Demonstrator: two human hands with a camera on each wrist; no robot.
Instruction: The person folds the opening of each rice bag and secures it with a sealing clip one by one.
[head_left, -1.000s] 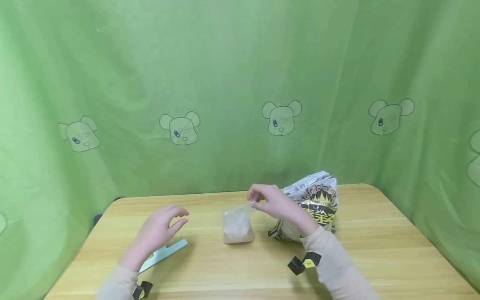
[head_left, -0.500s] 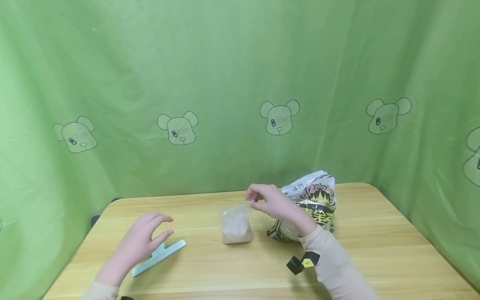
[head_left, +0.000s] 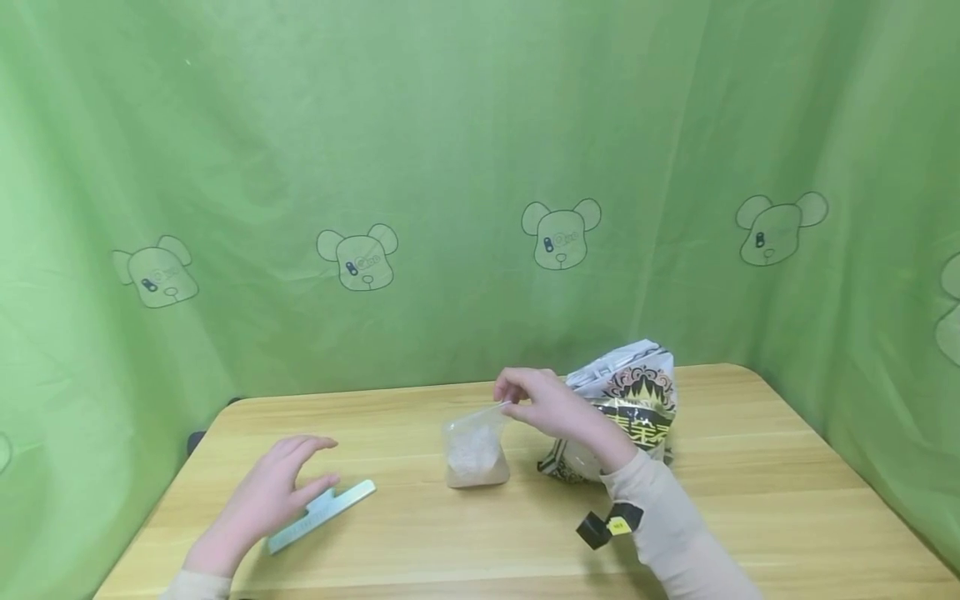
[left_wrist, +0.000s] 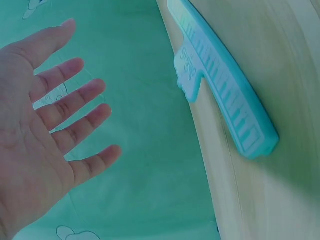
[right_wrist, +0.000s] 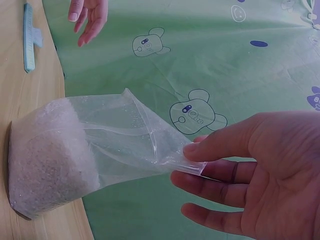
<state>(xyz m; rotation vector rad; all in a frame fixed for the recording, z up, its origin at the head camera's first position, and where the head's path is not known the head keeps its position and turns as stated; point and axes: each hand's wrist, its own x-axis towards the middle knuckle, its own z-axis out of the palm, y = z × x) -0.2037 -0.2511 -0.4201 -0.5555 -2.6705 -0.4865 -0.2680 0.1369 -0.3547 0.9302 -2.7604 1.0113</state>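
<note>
Nearest, the left hand [head_left: 264, 498] hovers with relaxed, spread fingers [left_wrist: 75, 105] just above the blue clip [head_left: 322, 515], which lies flat on the bench [head_left: 750, 500], and it grasps nothing. Farther in, the right hand [head_left: 551, 406] pinches the top corner of the clear bag [head_left: 474, 450] between thumb and fingers [right_wrist: 210, 145]; the bag stands mid-bench, holding white grains. Behind that hand stands a printed pack [head_left: 630, 400], against the green curtain [head_left: 450, 167].

My head cam looks forward and down over the desk [head_left: 480, 533] from mid distance. Left wrist cam sits close, facing the blue clip [left_wrist: 225, 95]; right wrist cam close on the clear bag [right_wrist: 75, 155]. All share the desk.
</note>
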